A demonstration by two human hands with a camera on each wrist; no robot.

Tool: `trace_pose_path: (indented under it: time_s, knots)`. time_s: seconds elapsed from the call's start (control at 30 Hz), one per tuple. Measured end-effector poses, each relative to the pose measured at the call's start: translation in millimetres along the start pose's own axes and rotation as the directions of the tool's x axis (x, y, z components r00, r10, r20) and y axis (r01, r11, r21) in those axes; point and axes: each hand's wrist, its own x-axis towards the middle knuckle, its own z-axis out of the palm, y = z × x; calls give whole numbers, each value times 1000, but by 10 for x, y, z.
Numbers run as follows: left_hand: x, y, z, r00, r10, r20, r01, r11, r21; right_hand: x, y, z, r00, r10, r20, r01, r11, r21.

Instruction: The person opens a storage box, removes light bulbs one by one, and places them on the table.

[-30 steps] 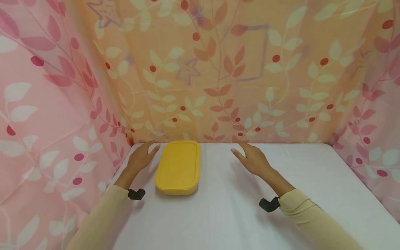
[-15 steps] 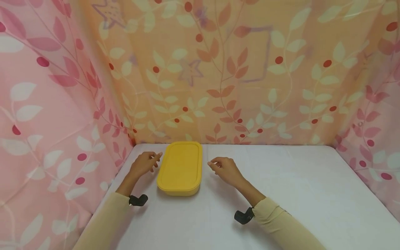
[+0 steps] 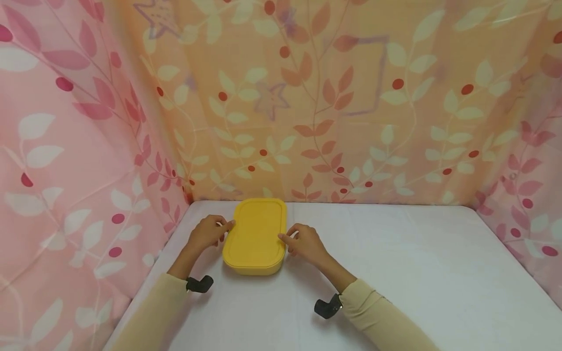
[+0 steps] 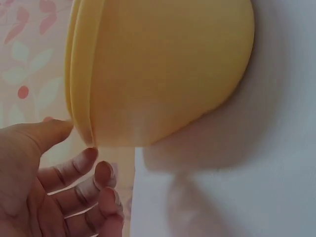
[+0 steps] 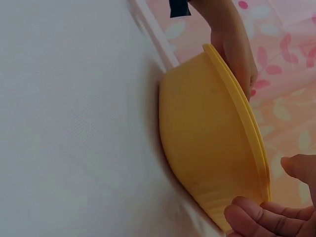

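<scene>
A yellow lidded food container [image 3: 254, 270] stands on the white table, with its flat lid [image 3: 256, 234] on top. On its left side, my left hand [image 3: 207, 231] pinches the lid's rim; the left wrist view shows the thumb [image 4: 59, 132] at the top edge and the index fingertip just under the rim. My right hand [image 3: 307, 243] is at the opposite long side. Its bent fingers [image 5: 247, 212] lie against the container's wall below the rim, while the thumb [image 5: 296, 165] hovers a little off the lid's top.
The white-covered table [image 3: 404, 263] stretches away to the right of the container. A leaf-patterned orange curtain [image 3: 333, 97] hangs behind it, with a pink curtain [image 3: 83, 161] along the left. Black wrist devices [image 3: 328, 307] are worn on both wrists.
My right hand has come in leftward from well away to the container's right side, its fingers bending. My left hand has moved slightly right onto the lid's edge. The container stays on the table.
</scene>
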Motion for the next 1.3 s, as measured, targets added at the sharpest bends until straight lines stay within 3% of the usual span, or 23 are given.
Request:
trace_pose_path:
  time_s: [0.2, 0.67, 0.9, 1.17, 1.3]
  knots:
    - [-24, 10, 41, 1000, 13, -8, -12, 997, 72, 20, 13, 55, 999, 40, 9, -40, 999, -12]
    - [-76, 42, 82, 1000, -2, -3, 2, 997, 83, 18, -17, 37, 999, 37, 3, -37, 998, -42]
    - [-83, 34, 105, 997, 68, -36, -64, 992, 110, -2, -54, 49, 999, 31, -23, -32, 997, -76]
    - [-107, 48, 92, 987, 134, -86, -126, 988, 93, -39, -97, 68, 996, -24, -84, 5, 975, -224]
    - [-106, 72, 62, 979, 157, -127, -143, 983, 118, -52, -124, 60, 994, -51, -99, 26, 969, -247]
